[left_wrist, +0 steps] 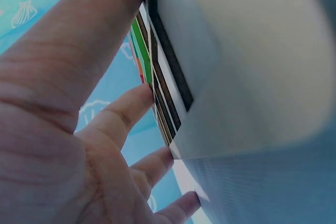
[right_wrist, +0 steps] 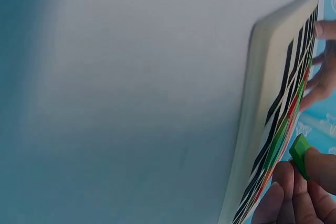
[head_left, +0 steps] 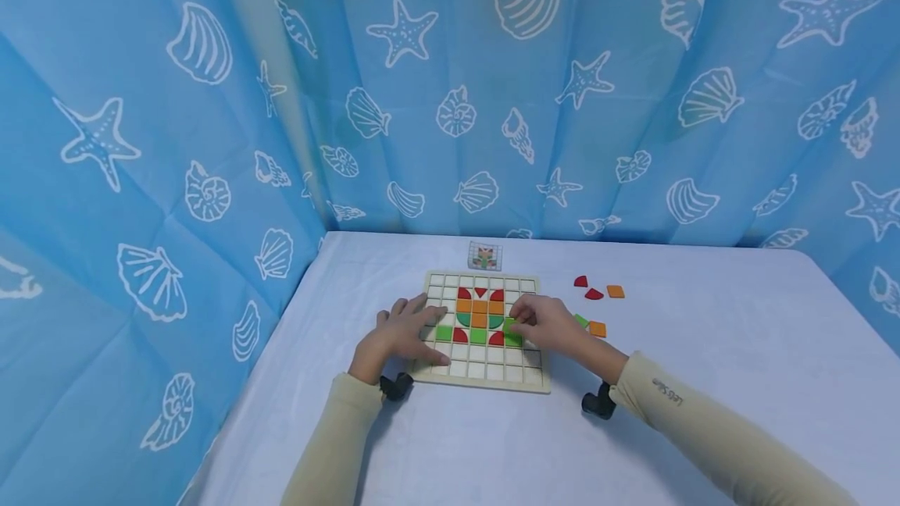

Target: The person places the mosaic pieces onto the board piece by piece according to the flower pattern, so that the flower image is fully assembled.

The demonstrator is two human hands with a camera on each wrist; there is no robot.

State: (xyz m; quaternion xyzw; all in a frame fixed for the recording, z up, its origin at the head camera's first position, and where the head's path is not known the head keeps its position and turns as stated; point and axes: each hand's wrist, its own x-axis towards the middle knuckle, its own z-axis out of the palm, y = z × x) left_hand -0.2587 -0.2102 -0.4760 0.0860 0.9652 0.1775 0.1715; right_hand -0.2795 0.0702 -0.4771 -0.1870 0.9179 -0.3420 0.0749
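A cream grid board (head_left: 485,387) lies on the table, with red, orange and green tiles forming a pattern in its cells. My left hand (head_left: 402,332) rests over the board's left side, fingers spread; in the left wrist view its fingertips (left_wrist: 147,95) touch or nearly touch the edge. Over the right part of the pattern, my right hand (head_left: 551,325) pinches a green tile (right_wrist: 299,153) between thumb and fingers. In the right wrist view that tile is tilted and held off the board. Another green square (head_left: 514,340) lies below it in the grid.
Right of the board lie red quarter-round tiles (head_left: 594,293), orange squares (head_left: 616,291) and a green piece (head_left: 580,320) partly behind my right hand. A small pattern card (head_left: 485,255) sits beyond the board. Blue shell-print curtains (head_left: 450,147) border the white table (head_left: 703,334).
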